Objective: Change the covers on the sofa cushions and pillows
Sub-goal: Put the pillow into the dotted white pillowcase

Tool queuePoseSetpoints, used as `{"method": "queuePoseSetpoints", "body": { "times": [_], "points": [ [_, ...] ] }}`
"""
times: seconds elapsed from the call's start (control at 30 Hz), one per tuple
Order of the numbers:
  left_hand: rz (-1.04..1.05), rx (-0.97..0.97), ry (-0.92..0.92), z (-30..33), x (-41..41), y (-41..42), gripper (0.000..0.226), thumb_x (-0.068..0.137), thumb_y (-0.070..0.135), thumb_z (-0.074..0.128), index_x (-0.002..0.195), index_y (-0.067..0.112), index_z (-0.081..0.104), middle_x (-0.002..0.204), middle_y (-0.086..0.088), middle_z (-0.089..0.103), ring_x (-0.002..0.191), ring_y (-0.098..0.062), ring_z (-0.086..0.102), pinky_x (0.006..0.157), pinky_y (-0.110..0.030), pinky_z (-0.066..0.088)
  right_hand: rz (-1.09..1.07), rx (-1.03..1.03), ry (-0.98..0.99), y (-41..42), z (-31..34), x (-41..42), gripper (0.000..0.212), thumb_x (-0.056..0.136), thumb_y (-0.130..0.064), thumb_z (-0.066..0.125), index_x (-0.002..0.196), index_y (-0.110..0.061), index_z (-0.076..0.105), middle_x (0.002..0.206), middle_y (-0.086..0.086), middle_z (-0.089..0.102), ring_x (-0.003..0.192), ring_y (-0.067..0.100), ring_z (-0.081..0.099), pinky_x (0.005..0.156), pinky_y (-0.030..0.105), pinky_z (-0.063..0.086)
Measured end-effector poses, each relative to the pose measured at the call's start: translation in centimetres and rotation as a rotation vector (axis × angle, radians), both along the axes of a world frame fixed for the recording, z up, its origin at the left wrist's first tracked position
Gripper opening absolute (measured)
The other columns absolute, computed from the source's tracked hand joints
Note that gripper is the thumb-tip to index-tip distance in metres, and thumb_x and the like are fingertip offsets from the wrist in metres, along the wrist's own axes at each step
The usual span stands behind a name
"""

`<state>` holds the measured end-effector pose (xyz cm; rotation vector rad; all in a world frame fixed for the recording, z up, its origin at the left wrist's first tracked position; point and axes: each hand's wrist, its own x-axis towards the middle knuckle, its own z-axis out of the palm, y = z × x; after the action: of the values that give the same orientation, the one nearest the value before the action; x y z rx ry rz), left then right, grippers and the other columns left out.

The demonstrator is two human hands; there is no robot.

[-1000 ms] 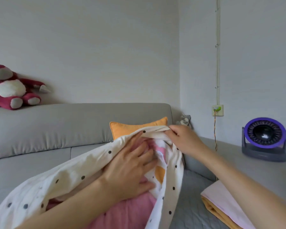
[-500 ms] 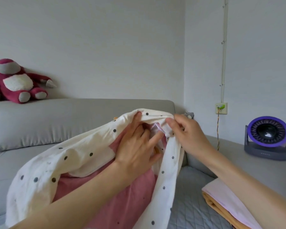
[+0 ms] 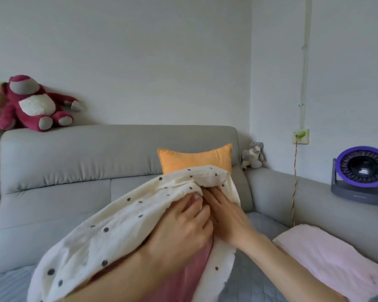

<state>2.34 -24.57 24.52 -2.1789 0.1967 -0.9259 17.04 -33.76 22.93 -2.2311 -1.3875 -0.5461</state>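
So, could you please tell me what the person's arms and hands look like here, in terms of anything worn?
Both forearms are bare, with no sleeves in view. The left hand and right hand carry no gloves; no rings, watch or bracelets are visible, though motion blur softens fine detail.

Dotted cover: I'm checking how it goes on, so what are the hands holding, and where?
Both hands, left hand and right hand, hold the dotted cover at its open edge, near the pink pillow's top corner.

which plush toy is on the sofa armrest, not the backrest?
The small grey plush in the corner by the orange cushion; the red bear sits on the backrest.
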Motion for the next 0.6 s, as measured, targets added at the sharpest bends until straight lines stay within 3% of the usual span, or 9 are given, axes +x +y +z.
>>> {"method": "queuePoseSetpoints", "body": {
  "times": [0.07,0.13,0.2,0.3,0.4,0.5,0.6],
  "points": [
    [-0.023,0.024,-0.059,-0.6,-3.6,0.9,0.03,0.082,0.024,0.049,0.108,0.015,0.062,0.121,-0.011,0.056,0.121,-0.034,0.048,0.102,-0.052,0.028,-0.05,-0.003,0.034,2.5,0.1,-0.7,0.056,0.097,-0.048,0.02,0.149,-0.035,0.003,0.156,-0.016,0.001,0.143,0.004,-0.004,0.111,0.038,0.022],
    [0.052,-0.082,-0.208,-0.6,-6.3,2.5,0.038,0.08,0.027,0.052,0.117,0.016,0.053,0.133,-0.011,0.047,0.124,-0.034,0.044,0.096,-0.052,0.032,-0.123,0.048,0.022,4.6,0.7,-1.3,0.052,0.1,-0.041,0.018,0.149,-0.03,0.007,0.156,-0.012,0.008,0.144,0.007,-0.001,0.112,0.042,0.018],
    [0.222,-0.274,-0.289,-0.1,-7.5,4.8,0.047,0.076,0.029,0.068,0.119,0.014,0.055,0.13,-0.013,0.052,0.112,-0.036,0.053,0.083,-0.05,0.039,-0.204,0.128,-0.113,5.9,1.4,-3.0,0.049,0.098,-0.03,0.023,0.146,-0.02,0.026,0.15,-0.001,0.03,0.142,0.016,0.017,0.108,0.05,0.023],
    [0.39,-0.52,-0.268,0.4,-7.1,7.5,0.076,0.054,0.035,0.087,0.121,0.012,0.058,0.109,-0.012,0.058,0.089,-0.035,0.056,0.067,-0.044,0.045,-0.138,0.401,-0.308,5.7,1.2,-7.2,0.041,0.088,-0.022,0.035,0.12,-0.01,0.057,0.125,0.006,0.055,0.126,0.026,0.046,0.104,0.054,0.033],
    [0.226,-0.678,-0.258,0.2,-6.5,7.8,0.068,0.058,0.018,0.083,0.119,0.011,0.056,0.094,-0.007,0.048,0.083,-0.029,0.05,0.071,-0.041,0.045,0.149,0.415,-0.409,4.2,-1.9,-11.5,0.035,0.09,-0.025,0.049,0.121,-0.013,0.059,0.126,0.006,0.055,0.121,0.022,0.05,0.11,0.045,0.031],
    [0.035,-0.787,-0.251,0.2,-6.0,7.2,0.055,0.066,0.0,0.065,0.118,0.015,0.055,0.091,-0.002,0.041,0.083,-0.025,0.047,0.076,-0.036,0.044,0.221,0.241,-0.375,4.3,-4.6,-12.5,0.055,0.086,-0.032,0.047,0.138,-0.014,0.042,0.14,0.005,0.046,0.124,0.019,0.049,0.104,0.033,0.041],
    [0.006,-0.785,-0.273,1.2,-6.6,6.8,0.04,0.071,-0.003,0.064,0.108,0.014,0.06,0.086,-0.004,0.047,0.073,-0.026,0.054,0.054,-0.038,0.048,0.138,0.189,-0.361,5.6,-4.8,-11.1,0.063,0.085,-0.04,0.044,0.141,-0.011,0.038,0.145,0.007,0.042,0.129,0.019,0.044,0.105,0.035,0.038]
  ]
}}
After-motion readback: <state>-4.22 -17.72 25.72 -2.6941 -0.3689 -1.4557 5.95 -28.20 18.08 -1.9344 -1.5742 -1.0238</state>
